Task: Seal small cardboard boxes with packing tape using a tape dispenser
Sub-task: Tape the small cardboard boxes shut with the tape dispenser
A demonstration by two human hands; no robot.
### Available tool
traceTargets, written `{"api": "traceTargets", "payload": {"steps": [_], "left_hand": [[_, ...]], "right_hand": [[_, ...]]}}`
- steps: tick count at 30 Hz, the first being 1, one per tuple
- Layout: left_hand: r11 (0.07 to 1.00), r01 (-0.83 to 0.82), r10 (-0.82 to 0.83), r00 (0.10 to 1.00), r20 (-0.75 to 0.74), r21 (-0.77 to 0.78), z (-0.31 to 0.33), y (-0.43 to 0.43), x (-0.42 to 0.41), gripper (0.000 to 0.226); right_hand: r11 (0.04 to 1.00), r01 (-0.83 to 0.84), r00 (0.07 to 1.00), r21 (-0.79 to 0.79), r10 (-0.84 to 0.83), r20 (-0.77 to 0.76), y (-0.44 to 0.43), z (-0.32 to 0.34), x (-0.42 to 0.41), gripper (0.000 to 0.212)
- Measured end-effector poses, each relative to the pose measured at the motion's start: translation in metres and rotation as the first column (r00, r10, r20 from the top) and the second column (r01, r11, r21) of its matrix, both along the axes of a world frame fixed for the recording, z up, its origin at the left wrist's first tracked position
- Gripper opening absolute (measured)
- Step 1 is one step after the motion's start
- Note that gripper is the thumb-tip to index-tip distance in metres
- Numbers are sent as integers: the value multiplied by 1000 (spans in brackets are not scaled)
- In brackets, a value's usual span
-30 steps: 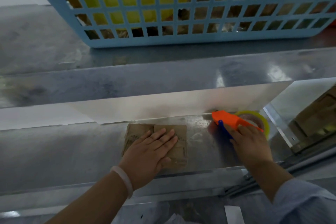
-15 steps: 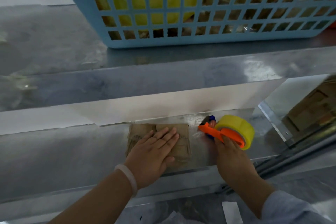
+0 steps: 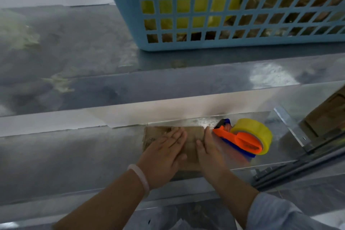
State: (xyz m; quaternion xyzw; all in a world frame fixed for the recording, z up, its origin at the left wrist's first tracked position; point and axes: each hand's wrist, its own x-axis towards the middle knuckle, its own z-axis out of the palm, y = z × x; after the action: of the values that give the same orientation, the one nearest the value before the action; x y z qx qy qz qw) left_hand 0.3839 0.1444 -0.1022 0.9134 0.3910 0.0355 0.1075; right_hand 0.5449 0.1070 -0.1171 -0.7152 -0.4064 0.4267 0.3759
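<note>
My left hand (image 3: 162, 155) lies flat on the small cardboard box (image 3: 192, 134), fingers straight, gripping nothing, only pressing down. My right hand (image 3: 210, 155) is flat too, fingers straight along the box's right side, empty. The box sits on the metal bench (image 3: 74, 155) against the far ledge. The tape dispenser (image 3: 244, 141) lies free just to its right, beside my right hand. I take this to be the smoothing step: press from the middle outward with flat palms so the tape beds down without bubbles. I cannot make out the tape itself; it may be clear. The metal looks slick, so the box could skid.
</note>
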Motion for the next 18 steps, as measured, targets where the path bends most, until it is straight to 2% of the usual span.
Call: {"api": "traceTargets", "payload": {"steps": [3, 4, 5, 6, 7, 8, 9, 11, 12, 14, 15, 18], "left_hand": [[974, -204, 210, 976, -57, 104, -6, 1, -14, 75], [956, -279, 284, 958, -43, 95, -10, 1, -21, 79], [926, -377, 377, 926, 11, 25, -13, 0, -28, 79], [882, -457, 469, 878, 100, -118, -14, 1, -33, 75], [824, -467, 541, 816, 202, -320, -15, 1, -36, 71], [760, -409, 599, 743, 298, -505, -16, 2, -37, 68], [701, -337, 650, 666, 367, -629, -17, 3, -37, 68], [605, -249, 743, 516, 425, -756, -19, 3, -31, 69], [558, -235, 791, 440, 425, -796, -19, 4, -27, 71], [490, -262, 858, 317, 405, -831, -19, 7, -20, 70], [486, -311, 866, 295, 403, -817, -20, 8, -17, 67], [520, -421, 852, 315, 418, -743, -25, 11, -15, 52]], "right_hand": [[999, 2, 1000, -36, -1, 25, 2, 1, 1, 58], [1000, 3, 1000, -28, -2, 28, 2, 1, 0, 57], [1000, 2, 1000, -15, -2, 22, 1, 0, 0, 57], [1000, 2, 1000, -4, -2, 13, 0, 0, 0, 56], [1000, 11, 1000, 5, -11, -2, 1, 0, 0, 55], [1000, 26, 999, 10, -26, -30, 1, 0, 0, 54], [999, 47, 996, 10, -46, -76, 2, 0, 0, 52], [996, 90, 981, -1, -89, -171, 4, 4, -2, 49], [995, 102, 977, -4, -101, -186, 5, 6, -4, 50], [995, 98, 989, 8, -97, -114, 7, 6, -8, 54], [995, 102, 993, 15, -101, -57, 8, 5, -10, 55], [993, 116, 992, 22, -117, 47, 10, 1, -11, 50]]}}
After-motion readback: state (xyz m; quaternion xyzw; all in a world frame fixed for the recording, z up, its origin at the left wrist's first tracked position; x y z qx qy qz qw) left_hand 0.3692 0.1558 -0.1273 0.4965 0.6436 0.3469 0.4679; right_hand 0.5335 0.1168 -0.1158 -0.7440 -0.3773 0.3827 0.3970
